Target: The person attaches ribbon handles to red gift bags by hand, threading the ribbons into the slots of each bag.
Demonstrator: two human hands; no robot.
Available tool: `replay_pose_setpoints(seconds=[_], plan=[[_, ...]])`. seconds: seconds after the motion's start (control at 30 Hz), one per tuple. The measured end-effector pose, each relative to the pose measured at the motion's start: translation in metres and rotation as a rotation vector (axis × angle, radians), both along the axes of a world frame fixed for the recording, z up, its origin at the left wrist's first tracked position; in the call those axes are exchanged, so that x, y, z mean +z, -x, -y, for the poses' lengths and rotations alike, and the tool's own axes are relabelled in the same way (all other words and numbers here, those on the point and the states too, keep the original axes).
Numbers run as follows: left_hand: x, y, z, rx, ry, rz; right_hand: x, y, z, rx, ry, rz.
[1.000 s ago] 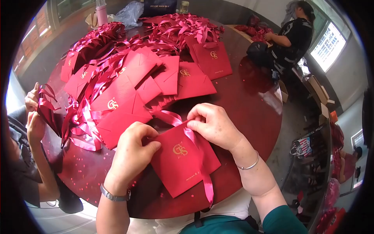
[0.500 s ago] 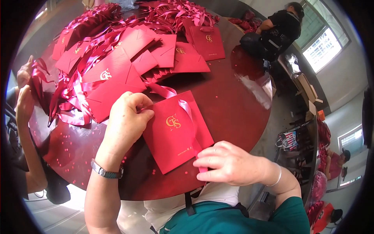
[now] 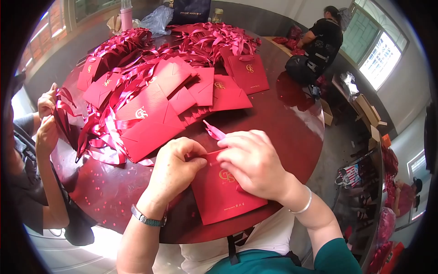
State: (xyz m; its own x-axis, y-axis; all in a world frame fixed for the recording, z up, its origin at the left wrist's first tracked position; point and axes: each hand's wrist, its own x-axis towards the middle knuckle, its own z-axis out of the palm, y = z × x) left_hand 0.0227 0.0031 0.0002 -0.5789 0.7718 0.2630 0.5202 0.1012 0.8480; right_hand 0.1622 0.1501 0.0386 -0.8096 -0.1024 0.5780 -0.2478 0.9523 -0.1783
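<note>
A flat red paper gift bag (image 3: 223, 203) with gold lettering lies on the table's near edge, in front of me. My left hand (image 3: 175, 166), a watch on its wrist, pinches the bag's upper left corner between thumb and forefinger. Over the bag's upper right part is my right hand (image 3: 260, 162), a bangle on the wrist. Its fingers are closed on a pink ribbon (image 3: 212, 131), whose loose end sticks out beyond the bag's top edge. My right fingers cover part of the lettering and the bag's upper edge.
Red gift bags (image 3: 150, 109) with ribbons are heaped across the round dark-red table (image 3: 285, 137). At the left, another person's hands (image 3: 47, 116) hold ribboned bags. A pink bottle (image 3: 126, 16), clear plastic and a dark bag (image 3: 190, 11) stand behind. Another person (image 3: 321, 41) is at the back right.
My right hand has moved from the bag's lower right corner up to its top edge, bringing the ribbon upward. My left hand keeps its pinch on the corner. The view has shifted.
</note>
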Motion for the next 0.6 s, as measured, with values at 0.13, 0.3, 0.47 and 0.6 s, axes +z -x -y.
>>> replay_pose_setpoints(seconds=[0.13,0.3,0.47,0.6], plan=[[0.006,0.003,0.000,-0.039,-0.014,0.076,-0.018,0.021,-0.006,0.032,0.006,0.084],[0.018,0.010,0.005,-0.126,0.106,0.109,-0.020,0.029,-0.017,0.061,0.244,0.006],[-0.002,0.015,0.007,-0.231,0.054,0.466,-0.021,0.033,-0.018,0.050,0.260,0.016],[0.002,0.012,0.004,-0.246,0.045,0.589,-0.021,0.034,-0.023,0.069,0.280,-0.008]])
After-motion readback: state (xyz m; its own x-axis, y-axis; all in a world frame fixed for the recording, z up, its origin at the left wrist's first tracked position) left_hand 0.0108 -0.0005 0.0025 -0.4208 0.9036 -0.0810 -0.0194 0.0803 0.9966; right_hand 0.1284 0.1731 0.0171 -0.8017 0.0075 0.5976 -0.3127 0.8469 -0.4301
